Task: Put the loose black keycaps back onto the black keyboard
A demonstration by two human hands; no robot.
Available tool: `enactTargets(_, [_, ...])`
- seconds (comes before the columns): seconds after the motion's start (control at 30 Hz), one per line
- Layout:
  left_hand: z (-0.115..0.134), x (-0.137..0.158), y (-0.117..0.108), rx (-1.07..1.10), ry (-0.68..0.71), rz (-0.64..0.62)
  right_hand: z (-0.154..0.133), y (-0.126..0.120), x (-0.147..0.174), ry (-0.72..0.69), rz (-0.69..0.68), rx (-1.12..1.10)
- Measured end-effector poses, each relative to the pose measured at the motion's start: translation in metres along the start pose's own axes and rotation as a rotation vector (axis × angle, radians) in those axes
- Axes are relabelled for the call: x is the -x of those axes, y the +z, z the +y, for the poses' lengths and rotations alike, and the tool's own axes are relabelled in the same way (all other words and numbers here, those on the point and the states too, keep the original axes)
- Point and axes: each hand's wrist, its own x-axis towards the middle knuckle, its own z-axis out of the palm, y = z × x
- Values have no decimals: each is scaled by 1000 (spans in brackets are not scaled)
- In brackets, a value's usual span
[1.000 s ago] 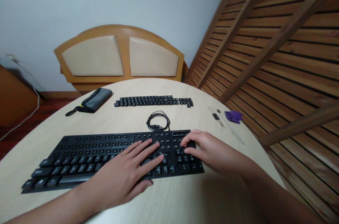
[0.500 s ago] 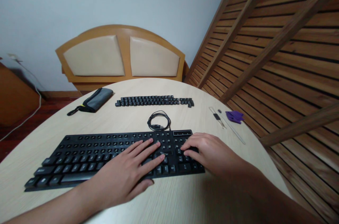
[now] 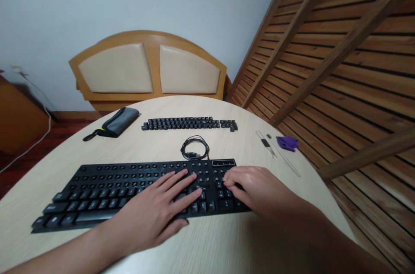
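A black keyboard (image 3: 97, 174) lies across the near part of the table, its upper rows bare of keycaps and its lower-left rows still fitted with them. My left hand (image 3: 162, 205) rests flat on its right-centre part, fingers spread, covering some keys. Over the number pad is my right hand (image 3: 256, 185), with thumb and fingertips drawn together in a pinch. Whatever sits between those fingertips is hidden. Some number-pad keys near the front edge carry caps. Behind the keyboard, its black cable (image 3: 194, 148) lies coiled with the plug inside the loop.
Loose black keycaps (image 3: 181, 123) stand in rows at the far side of the round table (image 3: 155, 146). A grey pouch (image 3: 121, 122) lies at the far left. At right are a wire keycap puller (image 3: 265, 142), a thin brush (image 3: 285, 157) and a purple cloth (image 3: 287, 142).
My right hand's fingers have drawn from a looser curl into a tighter pinch over the number pad. My left hand stays in place.
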Motion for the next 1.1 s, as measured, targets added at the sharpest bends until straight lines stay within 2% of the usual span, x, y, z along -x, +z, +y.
enactTargets(0.1, [0, 0, 0, -2, -4, -6, 0, 0, 0, 15, -2, -32])
enactTargets(0.2, [0, 0, 0, -7, -2, -6, -3, 1, 0, 17, -31, 44])
enactTargets(0.33, [0, -1, 0, -18, -2, -22, -7, 0, 0, -42, -60, 114])
enactTargets(0.6, [0, 0, 2, -23, -5, -29, -9, -8, -1, -50, -35, 68])
enactTargets(0.73, [0, 0, 0, -35, 4, -43, -2, -7, 1, -103, 6, -64])
enactTargets(0.83, [0, -1, 0, -36, 5, -47, 16, -4, -2, -84, 84, -170])
enactTargets(0.97, [-1, -1, 0, -26, 9, -51, 54, 7, -18, 60, 416, -116])
enactTargets(1.0, [-1, -1, 0, -23, 10, -51, 64, 11, -23, 103, 459, -93])
enactTargets(1.1, [-1, -1, -1, -16, 5, -48, 91, 20, -40, 183, 463, 22])
